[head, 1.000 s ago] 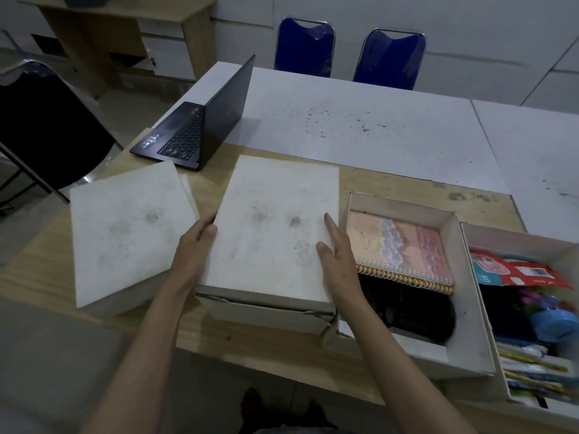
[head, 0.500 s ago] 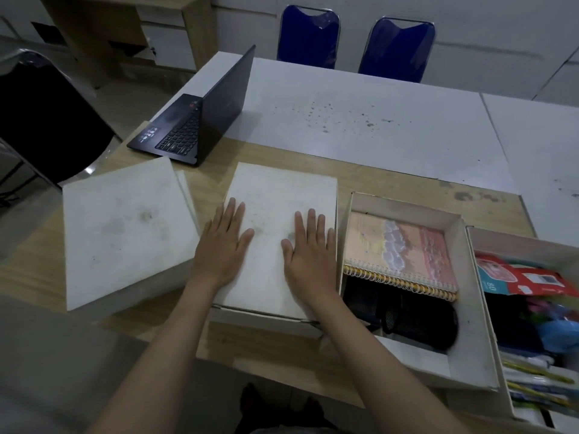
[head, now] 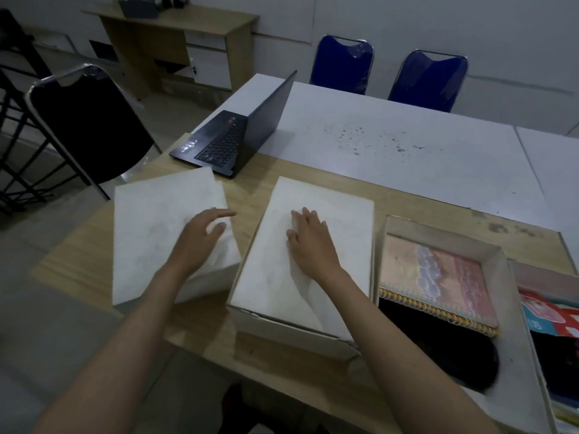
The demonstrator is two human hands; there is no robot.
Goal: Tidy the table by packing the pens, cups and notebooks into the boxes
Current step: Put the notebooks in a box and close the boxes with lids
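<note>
Lidded white box, table's near edge: closed; right hand flat on lid, fingers straight. Left hand, fingers loose, over loose lid, left corner. Open box, right: spiral notebook, dark item, awaiting cover.

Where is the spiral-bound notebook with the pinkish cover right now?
The spiral-bound notebook lies inside the open white cardboard box right of the lidded white box, which the right hand rests on.
</note>
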